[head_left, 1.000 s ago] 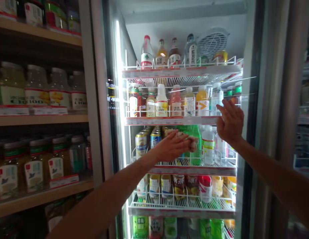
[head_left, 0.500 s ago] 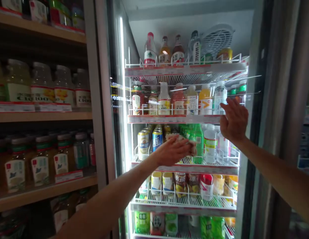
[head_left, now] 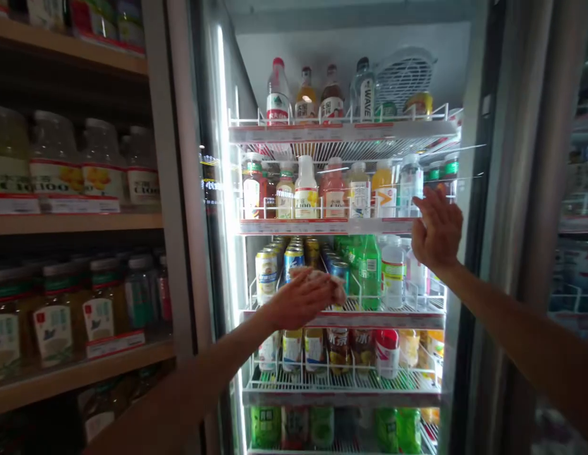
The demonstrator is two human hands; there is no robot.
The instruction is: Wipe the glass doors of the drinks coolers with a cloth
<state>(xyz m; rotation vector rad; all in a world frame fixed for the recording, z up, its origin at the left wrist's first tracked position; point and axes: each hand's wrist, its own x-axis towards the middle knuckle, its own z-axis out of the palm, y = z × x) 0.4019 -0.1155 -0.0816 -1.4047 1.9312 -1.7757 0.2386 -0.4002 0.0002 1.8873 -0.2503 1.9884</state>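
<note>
My left hand (head_left: 301, 300) reaches in from the lower left with its palm pressed over a crumpled pale cloth (head_left: 340, 292). Most of the cloth is hidden under the fingers; a wad sticks out past their tips. Both hands are in front of a lit drinks fridge, apparently against its glass door (head_left: 209, 189), which carries faint reflections. Higher up on the right, my right hand (head_left: 437, 230) is raised with fingers apart and nothing in it, near a clear bottle (head_left: 410, 183). Behind the left hand are beer cans (head_left: 266, 275) and a green bottle (head_left: 370, 272).
Wire shelves inside the fridge carry bottles and cans, with a round fan grille (head_left: 405, 79) at the top. To the left, a wooden shelf (head_left: 76, 221) holds rows of bottled drinks. A metal door frame (head_left: 526, 189) runs down the right side.
My left hand has slid left and slightly down with the cloth, uncovering blue cans behind it. My right hand keeps its place against the fridge. The whole view has shifted a little.
</note>
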